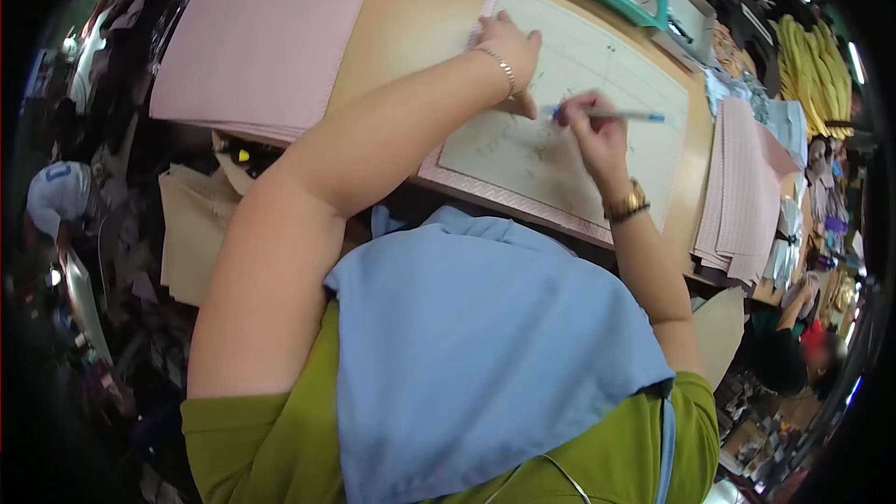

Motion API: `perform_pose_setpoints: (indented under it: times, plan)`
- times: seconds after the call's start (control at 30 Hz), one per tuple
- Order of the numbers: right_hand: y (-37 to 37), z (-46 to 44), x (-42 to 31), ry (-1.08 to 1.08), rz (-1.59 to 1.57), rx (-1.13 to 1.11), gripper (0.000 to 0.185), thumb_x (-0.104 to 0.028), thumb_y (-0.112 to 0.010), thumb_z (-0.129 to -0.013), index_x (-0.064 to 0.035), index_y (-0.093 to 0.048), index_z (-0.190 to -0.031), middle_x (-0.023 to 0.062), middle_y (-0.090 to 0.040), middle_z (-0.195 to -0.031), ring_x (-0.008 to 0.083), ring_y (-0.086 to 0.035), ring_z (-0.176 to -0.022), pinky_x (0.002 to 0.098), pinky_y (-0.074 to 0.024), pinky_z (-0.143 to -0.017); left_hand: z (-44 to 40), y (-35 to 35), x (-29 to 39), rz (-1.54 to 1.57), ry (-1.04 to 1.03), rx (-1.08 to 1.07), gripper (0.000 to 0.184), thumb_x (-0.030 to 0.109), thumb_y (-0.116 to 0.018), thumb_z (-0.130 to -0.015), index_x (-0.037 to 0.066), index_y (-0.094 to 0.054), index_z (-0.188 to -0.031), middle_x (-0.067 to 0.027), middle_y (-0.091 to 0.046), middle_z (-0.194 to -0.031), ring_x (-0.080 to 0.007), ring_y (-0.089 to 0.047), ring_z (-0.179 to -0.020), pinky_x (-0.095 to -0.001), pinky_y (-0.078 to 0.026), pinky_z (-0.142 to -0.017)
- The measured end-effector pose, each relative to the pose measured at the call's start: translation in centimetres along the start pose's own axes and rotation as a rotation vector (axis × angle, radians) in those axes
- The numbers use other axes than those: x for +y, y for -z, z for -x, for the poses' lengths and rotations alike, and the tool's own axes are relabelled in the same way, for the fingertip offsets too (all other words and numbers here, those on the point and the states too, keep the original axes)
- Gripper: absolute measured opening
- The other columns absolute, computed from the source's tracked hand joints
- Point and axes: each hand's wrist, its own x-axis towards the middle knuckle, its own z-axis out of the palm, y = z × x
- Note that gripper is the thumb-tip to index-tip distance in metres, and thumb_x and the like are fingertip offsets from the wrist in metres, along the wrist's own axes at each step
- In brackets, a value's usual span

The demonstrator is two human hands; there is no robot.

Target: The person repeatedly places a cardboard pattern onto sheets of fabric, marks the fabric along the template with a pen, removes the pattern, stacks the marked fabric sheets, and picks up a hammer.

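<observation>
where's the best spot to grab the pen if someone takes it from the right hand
Probably the barrel of the pen, near its blue end, coming from the person's right. That end juts out past the right hand, pointing rightward above the cream sheet, while the fingers cover the other end.

A blue character [58, 171], perhaps a 0, stands on a white shirt [51, 201]; writing [490, 138] on the pale sheet [644, 154] is illegible.

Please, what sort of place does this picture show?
Probably a garment workshop: layered pink sheets, seemingly fabric, and a pale marked sheet lie on the table; yellow cloth-like bundles show at right.
</observation>
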Motion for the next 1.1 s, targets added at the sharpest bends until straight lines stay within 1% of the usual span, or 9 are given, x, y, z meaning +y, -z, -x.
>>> perform_pose_setpoints:
  times: [0.13, 0.23, 0.33, 0.43, 0.63, 0.83, 0.93, 1.03, 1.1]
  plan:
    - [-4.5, 3.3, -2.4, 0.261, 0.281, -0.363, 0.009, -0.008, -0.065, -0.083, -0.0033, -0.062, -0.09, 0.0074, -0.064, -0.078, 0.0182, -0.063, -0.072, 0.0301, -0.0511, -0.068, -0.1, 0.5, 0.1, -0.042, -0.011, -0.025, 0.118, 0.074, -0.076, -0.052, 0.005, -0.038, -0.141, -0.0197, -0.064, -0.113, -0.0345, -0.052, -0.119, -0.046, -0.046, -0.09]
    - [-6.7, 2.6, -2.5, 0.448, 0.387, -0.474, 0.01, -0.009, -0.067, -0.079, -0.0064, -0.063, -0.088, 0.01, -0.062, -0.075, 0.025, -0.062, -0.071, 0.0344, -0.0514, -0.065, -0.6, 0.7, 0.1, 0.013, -0.008, -0.148, 0.131, 0.078, -0.075, -0.049, 0.004, -0.028, -0.146, -0.0352, -0.041, -0.139, -0.0448, -0.035, -0.136, -0.0544, -0.034, -0.106]
    - [-7.8, 2.0, -1.7, 0.494, 0.397, -0.506, 0.011, -0.01, -0.069, -0.077, -0.0087, -0.062, -0.086, 0.0101, -0.06, -0.073, 0.0282, -0.06, -0.071, 0.0387, -0.0504, -0.064, -0.6, 0.7, -0.1, 0.027, -0.014, -0.15, 0.131, 0.078, -0.075, -0.05, 0.004, -0.028, -0.146, -0.0368, -0.039, -0.139, -0.0456, -0.034, -0.136, -0.0546, -0.034, -0.106]
    - [-7.1, 2.4, -2.3, 0.493, 0.45, -0.514, 0.01, -0.009, -0.068, -0.076, -0.0091, -0.061, -0.084, 0.0087, -0.06, -0.071, 0.0279, -0.06, -0.071, 0.0402, -0.0528, -0.076, -0.5, 0.8, 0.0, 0.019, -0.005, -0.139, 0.129, 0.078, -0.075, -0.049, 0.005, -0.03, -0.146, -0.0338, -0.045, -0.136, -0.0437, -0.04, -0.133, -0.0532, -0.037, -0.103]
    - [-3.0, 4.9, -2.5, 0.396, 0.525, -0.479, 0.011, -0.006, -0.066, -0.075, -0.0088, -0.058, -0.082, 0.0076, -0.059, -0.068, 0.0286, -0.059, -0.073, 0.0468, -0.0413, -0.106, -0.5, 0.6, 0.1, -0.007, 0.007, -0.118, 0.125, 0.078, -0.076, -0.049, 0.007, -0.034, -0.143, -0.0234, -0.059, -0.123, -0.0356, -0.051, -0.122, -0.0495, -0.043, -0.096]
    - [-8.1, 2.5, -0.9, 0.588, 0.375, -0.493, 0.017, -0.005, -0.068, -0.076, -0.0107, -0.062, -0.091, 0.0087, -0.058, -0.068, 0.031, -0.061, -0.074, 0.0477, -0.0412, -0.104, -0.6, 0.3, -0.1, 0.005, -0.007, -0.076, 0.122, 0.076, -0.077, -0.049, 0.009, -0.036, -0.142, -0.0176, -0.062, -0.119, -0.0338, -0.051, -0.122, -0.0491, -0.044, -0.094]
    - [-7.6, 2.6, -1.0, 0.573, 0.398, -0.47, 0.011, -0.008, -0.067, -0.077, -0.0077, -0.057, -0.082, 0.0108, -0.059, -0.069, 0.0315, -0.056, -0.071, 0.0424, -0.0473, -0.082, -0.3, 0.5, -0.2, 0.043, -0.004, -0.064, 0.121, 0.075, -0.078, -0.048, 0.009, -0.037, -0.141, -0.0185, -0.063, -0.119, -0.0353, -0.051, -0.122, -0.0504, -0.045, -0.094]
    - [-3.0, 4.7, -1.6, 0.49, 0.418, -0.466, 0.009, -0.008, -0.065, -0.078, -0.0055, -0.058, -0.082, 0.0118, -0.059, -0.07, 0.0303, -0.057, -0.07, 0.0387, -0.0483, -0.079, -0.2, 0.6, -0.5, 0.045, -0.051, -0.059, 0.123, 0.069, -0.08, -0.05, 0.008, -0.032, -0.145, -0.0337, -0.052, -0.126, -0.043, -0.054, -0.117, -0.0467, -0.047, -0.096]
    - [1.7, 7.0, -2.6, 0.269, 0.384, -0.321, 0.007, -0.005, -0.063, -0.079, -0.0043, -0.06, -0.085, 0.0113, -0.062, -0.076, 0.025, -0.059, -0.072, 0.0352, -0.0496, -0.074, -0.6, 0.1, -0.6, 0.059, -0.048, -0.021, 0.122, 0.072, -0.079, -0.047, 0.007, -0.037, -0.141, -0.0286, -0.059, -0.119, -0.0418, -0.052, -0.119, -0.048, -0.047, -0.095]
